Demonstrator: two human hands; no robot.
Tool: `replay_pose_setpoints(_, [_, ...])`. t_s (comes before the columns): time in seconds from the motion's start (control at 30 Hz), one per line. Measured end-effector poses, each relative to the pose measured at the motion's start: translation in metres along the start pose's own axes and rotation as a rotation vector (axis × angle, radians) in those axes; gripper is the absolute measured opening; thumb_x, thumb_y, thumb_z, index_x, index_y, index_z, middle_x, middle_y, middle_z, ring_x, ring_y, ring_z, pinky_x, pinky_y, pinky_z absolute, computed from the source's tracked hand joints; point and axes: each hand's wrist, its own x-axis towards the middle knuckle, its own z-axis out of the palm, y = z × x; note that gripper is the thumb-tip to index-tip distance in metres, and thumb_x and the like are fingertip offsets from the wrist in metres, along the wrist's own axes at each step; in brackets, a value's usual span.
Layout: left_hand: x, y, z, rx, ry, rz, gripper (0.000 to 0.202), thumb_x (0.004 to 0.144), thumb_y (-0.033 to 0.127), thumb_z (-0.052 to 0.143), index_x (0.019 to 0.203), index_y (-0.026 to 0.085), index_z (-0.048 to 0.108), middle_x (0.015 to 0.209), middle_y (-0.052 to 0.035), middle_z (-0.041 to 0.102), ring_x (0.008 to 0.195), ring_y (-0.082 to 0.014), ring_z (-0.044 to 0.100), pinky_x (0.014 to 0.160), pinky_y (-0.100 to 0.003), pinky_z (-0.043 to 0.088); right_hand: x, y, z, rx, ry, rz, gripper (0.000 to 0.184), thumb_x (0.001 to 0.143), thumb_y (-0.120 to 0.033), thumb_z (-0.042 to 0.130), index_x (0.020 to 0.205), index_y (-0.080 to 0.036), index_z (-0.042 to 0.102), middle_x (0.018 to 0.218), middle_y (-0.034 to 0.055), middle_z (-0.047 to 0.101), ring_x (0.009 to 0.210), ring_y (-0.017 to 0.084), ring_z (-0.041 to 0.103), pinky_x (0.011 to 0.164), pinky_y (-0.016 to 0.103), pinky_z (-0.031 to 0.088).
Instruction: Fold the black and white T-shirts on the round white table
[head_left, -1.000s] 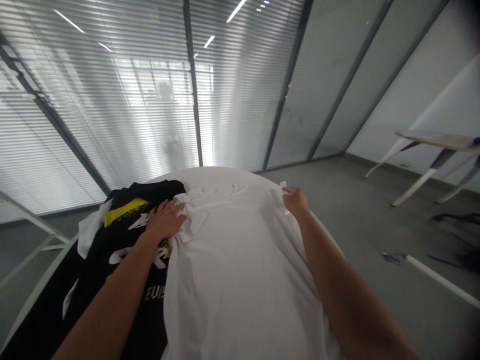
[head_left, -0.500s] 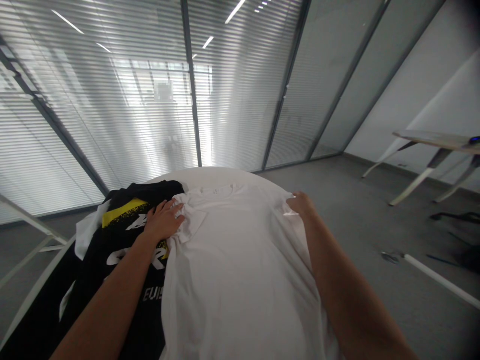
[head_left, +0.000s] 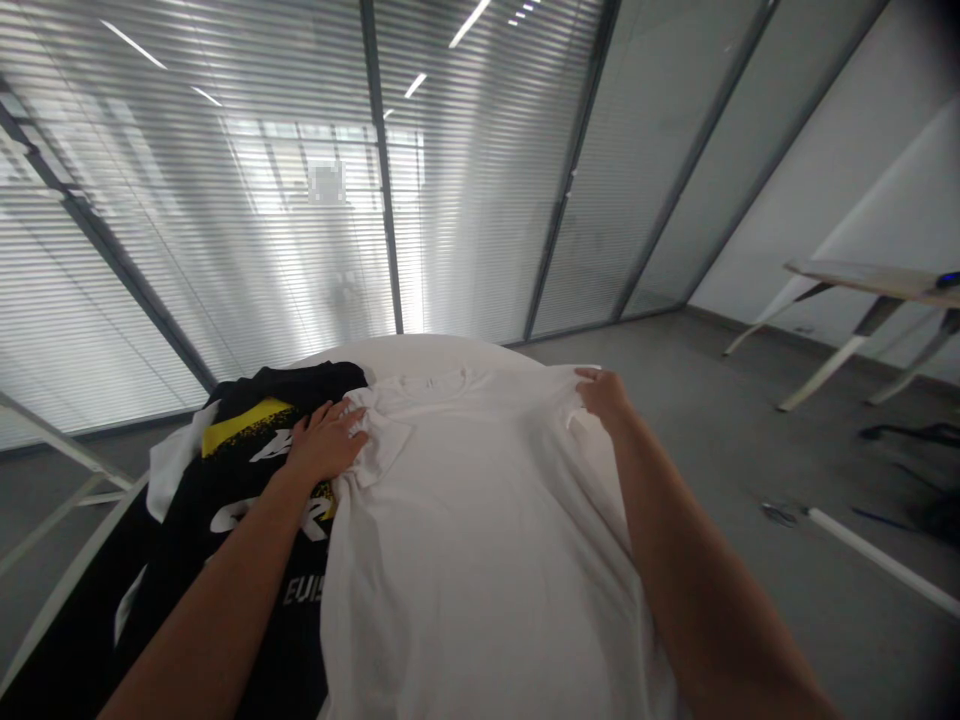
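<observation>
A white T-shirt [head_left: 480, 520] lies spread on the round white table, its neckline toward the far edge and its lower end running out of view. My left hand [head_left: 328, 440] rests flat with fingers spread, its fingertips on the bunched sleeve at the shirt's left. Beneath that hand and forearm is a black garment [head_left: 247, 480] with yellow and white print. At the other side, my right hand [head_left: 601, 395] pinches the right sleeve, which is pulled out straight near the table's edge.
The white table's far rim [head_left: 420, 345] shows behind the shirt. Glass partitions with blinds [head_left: 465, 200] stand beyond. A wooden-topped table [head_left: 862, 280] is at the right. On the grey floor lies a white pole [head_left: 885, 560].
My right hand has lifted the right sleeve slightly away from me and drawn it out straighter. My left hand has stayed in place.
</observation>
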Motion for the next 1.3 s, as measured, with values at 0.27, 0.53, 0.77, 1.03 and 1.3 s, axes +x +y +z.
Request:
replay_pose_setpoints(0.27, [0.001, -0.001, 0.003, -0.020, 0.019, 0.001, 0.057, 0.089, 0.051, 0.036, 0.143, 0.035, 0.043, 0.157, 0.0011, 0.029, 0.144, -0.0315, 0.022, 0.112, -0.059, 0.019, -0.022, -0.038, 0.000, -0.227, -0.105, -0.537, 0.060, 0.081, -0.016, 0.053, 0.141, -0.014, 0.048, 0.136, 0.0139, 0.055, 0.127, 0.026, 0.050, 0.110, 0.036, 0.034])
replay_pose_setpoints(0.53, [0.001, -0.003, 0.003, -0.044, 0.034, 0.015, 0.055, 0.089, 0.050, 0.039, 0.142, 0.037, 0.045, 0.157, -0.0001, 0.030, 0.143, -0.0331, 0.023, 0.111, -0.060, 0.020, -0.064, -0.069, 0.021, -0.364, -0.661, -0.767, 0.087, 0.066, -0.004, 0.062, 0.147, -0.026, 0.040, 0.152, 0.0087, 0.038, 0.138, 0.025, 0.037, 0.113, 0.035, 0.030])
replay_pose_setpoints(0.77, [0.003, -0.004, 0.006, -0.039, 0.031, 0.010, 0.056, 0.088, 0.051, 0.039, 0.142, 0.037, 0.044, 0.157, 0.0008, 0.029, 0.143, -0.0327, 0.023, 0.110, -0.061, 0.020, -0.065, -0.073, 0.016, -0.307, -0.716, -0.547, 0.084, 0.085, -0.039, 0.060, 0.155, -0.025, 0.015, 0.141, 0.0120, 0.052, 0.109, 0.024, 0.063, 0.098, 0.035, 0.044])
replay_pose_setpoints(1.03, [0.000, -0.001, 0.002, -0.017, 0.021, 0.003, 0.057, 0.089, 0.051, 0.037, 0.143, 0.035, 0.044, 0.158, 0.0012, 0.028, 0.143, -0.0320, 0.023, 0.111, -0.059, 0.020, -0.062, -0.055, 0.063, -0.495, -0.342, -0.468, 0.059, 0.099, -0.050, 0.023, 0.153, -0.027, 0.021, 0.158, 0.0074, 0.024, 0.143, 0.030, 0.024, 0.113, 0.053, 0.020])
replay_pose_setpoints(1.3, [-0.001, 0.002, 0.000, 0.009, 0.015, -0.024, 0.058, 0.089, 0.052, 0.035, 0.144, 0.035, 0.041, 0.158, 0.0017, 0.027, 0.144, -0.0295, 0.022, 0.112, -0.058, 0.020, -0.060, -0.044, 0.074, -0.499, -0.319, -0.434, 0.061, 0.096, -0.054, 0.026, 0.152, -0.030, 0.024, 0.160, 0.0050, 0.018, 0.144, 0.035, 0.017, 0.112, 0.058, 0.015])
